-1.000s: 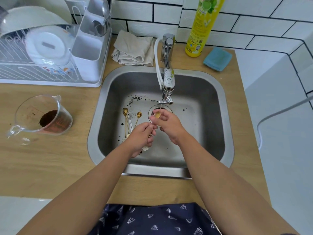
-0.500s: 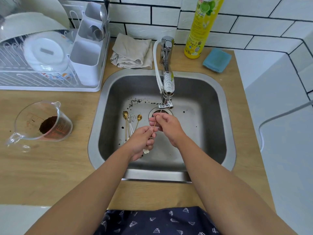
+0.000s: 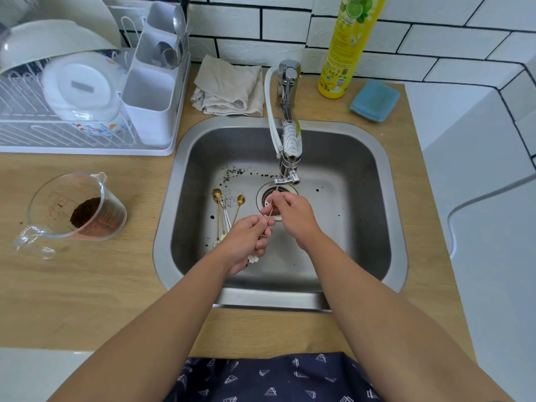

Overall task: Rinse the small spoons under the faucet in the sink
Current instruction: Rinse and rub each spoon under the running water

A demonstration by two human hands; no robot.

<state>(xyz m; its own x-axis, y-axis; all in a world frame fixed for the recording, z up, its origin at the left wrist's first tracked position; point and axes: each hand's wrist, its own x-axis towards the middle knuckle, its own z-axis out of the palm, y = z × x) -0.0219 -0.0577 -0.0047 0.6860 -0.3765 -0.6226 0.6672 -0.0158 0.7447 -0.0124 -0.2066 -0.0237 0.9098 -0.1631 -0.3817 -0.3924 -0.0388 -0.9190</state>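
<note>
One small gold spoon (image 3: 269,216) with a white flower end is held over the drain, just below the faucet (image 3: 287,153) spout. My left hand (image 3: 246,242) pinches its thin handle. My right hand (image 3: 291,214) closes its fingers around the bowl end, which is hidden. A thin stream of water falls from the spout onto my right fingers. Three more small spoons (image 3: 224,211) lie on the floor of the steel sink (image 3: 374,198), left of the drain, bowls pointing away from me.
Dark coffee grounds speckle the sink floor. A glass measuring jug (image 3: 75,208) with grounds stands on the wooden counter at left. A white dish rack (image 3: 95,91) is at back left. A folded cloth (image 3: 229,87), yellow detergent bottle (image 3: 348,44) and blue sponge (image 3: 374,100) sit behind the sink.
The spoon's bowl, visible in my right fingers a second ago, is now covered by them. Both hands have stayed under the spout.
</note>
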